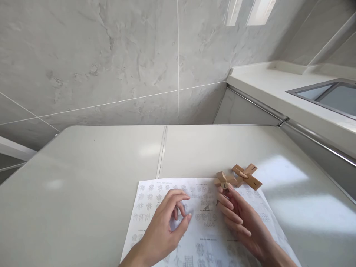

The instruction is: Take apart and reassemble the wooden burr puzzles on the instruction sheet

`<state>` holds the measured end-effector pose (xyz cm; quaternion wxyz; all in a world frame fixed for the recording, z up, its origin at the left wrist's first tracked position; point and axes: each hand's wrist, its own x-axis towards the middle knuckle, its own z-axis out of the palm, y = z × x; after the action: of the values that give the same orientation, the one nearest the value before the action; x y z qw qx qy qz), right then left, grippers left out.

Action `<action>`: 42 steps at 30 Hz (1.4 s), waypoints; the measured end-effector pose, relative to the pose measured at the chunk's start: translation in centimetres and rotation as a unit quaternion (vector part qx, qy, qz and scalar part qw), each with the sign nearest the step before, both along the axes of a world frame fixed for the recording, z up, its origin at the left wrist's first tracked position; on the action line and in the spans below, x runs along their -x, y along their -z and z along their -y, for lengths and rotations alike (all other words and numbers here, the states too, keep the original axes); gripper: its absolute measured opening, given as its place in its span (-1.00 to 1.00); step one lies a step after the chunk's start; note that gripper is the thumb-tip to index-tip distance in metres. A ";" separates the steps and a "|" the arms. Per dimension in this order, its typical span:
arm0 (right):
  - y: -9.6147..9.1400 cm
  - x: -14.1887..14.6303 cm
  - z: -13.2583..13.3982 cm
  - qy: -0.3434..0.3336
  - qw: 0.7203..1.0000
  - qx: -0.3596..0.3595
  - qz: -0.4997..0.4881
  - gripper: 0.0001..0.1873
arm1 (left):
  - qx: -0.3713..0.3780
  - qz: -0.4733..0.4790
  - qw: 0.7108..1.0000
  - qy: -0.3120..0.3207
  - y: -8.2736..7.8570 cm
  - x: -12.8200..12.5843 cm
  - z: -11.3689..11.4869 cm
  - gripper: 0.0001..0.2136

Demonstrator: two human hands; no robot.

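Observation:
A wooden interlocking puzzle (238, 177) of crossed notched bars lies at the far edge of a printed paper sheet (207, 222) on a white table (111, 163). One bar end shows a printed number. My right hand (241, 218) rests on the sheet, palm turned inward, fingers stretched out, and its fingertips touch the near end of the puzzle. My left hand (167, 222) hovers over the sheet's left half with fingers loosely curled and apart, holding nothing.
The table butts against a grey marble-tiled wall (111, 63). At the right stands a white counter (278, 92) with a steel sink (330, 94) and a metal rail along its front. A seam (162, 148) runs down the table's middle.

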<state>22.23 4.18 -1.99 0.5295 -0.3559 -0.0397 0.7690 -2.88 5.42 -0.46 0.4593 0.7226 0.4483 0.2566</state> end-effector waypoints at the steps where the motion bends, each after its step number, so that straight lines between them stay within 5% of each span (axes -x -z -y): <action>1: 0.0 -0.2 -0.1 0.008 1.000 0.001 -0.011 -0.52 | 0.002 0.001 1.000 0.001 0.0 0.0 0.0 -0.72; 9: 0.2 -0.4 -0.1 0.032 0.997 -0.008 -0.076 -0.54 | 0.005 0.000 1.000 0.003 -0.3 -0.1 -0.1 -0.74; 20: 0.1 1.8 1.4 -0.141 0.989 -0.036 0.033 -0.58 | -0.009 -0.001 1.000 0.009 -0.3 -0.3 -0.3 -0.75; 42: 0.3 1.6 1.0 -0.125 0.991 -0.045 -0.001 -0.68 | -0.006 -0.005 1.000 0.011 -0.4 -0.4 -0.3 -0.78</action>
<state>20.58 3.17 -2.33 0.4445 -0.3230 -0.1178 0.8272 -2.48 5.72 -0.07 0.4557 0.7314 0.4414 0.2501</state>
